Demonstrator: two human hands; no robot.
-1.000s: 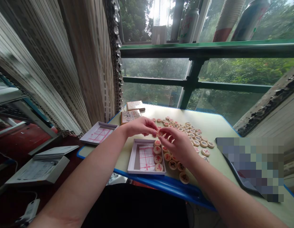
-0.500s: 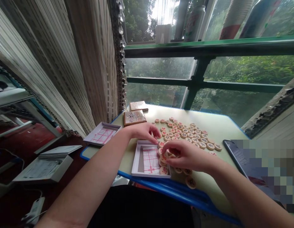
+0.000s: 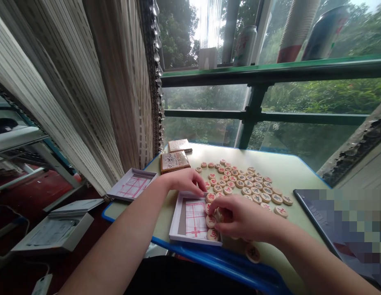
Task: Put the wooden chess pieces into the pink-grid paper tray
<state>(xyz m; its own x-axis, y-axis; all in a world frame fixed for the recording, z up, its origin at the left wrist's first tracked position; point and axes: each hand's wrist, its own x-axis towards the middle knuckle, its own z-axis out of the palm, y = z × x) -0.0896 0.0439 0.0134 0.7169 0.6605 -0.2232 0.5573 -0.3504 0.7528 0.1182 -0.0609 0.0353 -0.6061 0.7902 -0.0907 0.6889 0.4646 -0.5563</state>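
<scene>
An open white box [image 3: 174, 217] lies at the table's near edge, with a red-lined paper [image 3: 195, 219] inside. Along its right side runs a column of round wooden xiangqi pieces with red characters. My right hand [image 3: 239, 217] curves over that column, thumb and index finger on either side of a red-marked xiangqi piece [image 3: 211, 221]. Just below it sits another red piece [image 3: 213, 234], and farther up is one more [image 3: 210, 197]. My left hand [image 3: 187, 180] arches at the box's far edge, holding nothing visible, fingers loosely bent and apart from the thumb.
Many loose xiangqi pieces [image 3: 240, 184] spread across the table [image 3: 270, 159]. A dark tablet-like device [image 3: 313, 221] lies at right. Two small decorated boxes [image 3: 174, 161] stand at the back left, near a white lid [image 3: 133, 184]. One piece [image 3: 252, 253] lies close to the front edge.
The red-marked xiangqi piece in my right hand has come down into the column in the box. My left hand stays at the far rim. The view has tilted slightly upward.
</scene>
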